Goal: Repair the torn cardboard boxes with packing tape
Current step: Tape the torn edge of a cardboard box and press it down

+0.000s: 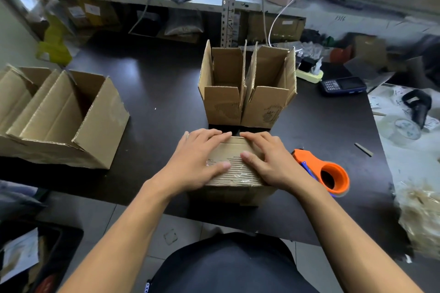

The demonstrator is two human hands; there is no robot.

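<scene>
On the dark table [154,83] sit a large open box [95,131], two upright open boxes [247,93], then the small taped box [234,169] at the near edge, left hand [197,159] and right hand [269,162] pressing flat-fingered on top, orange tape dispenser [326,171] just right.

packing stockroom, metal shelving [229,2], open cartons [247,88], tape dispenser [326,171]

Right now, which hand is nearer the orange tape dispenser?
Right. The right hand presses the small cardboard box beside the orange tape dispenser; the left hand is farther away.
</scene>
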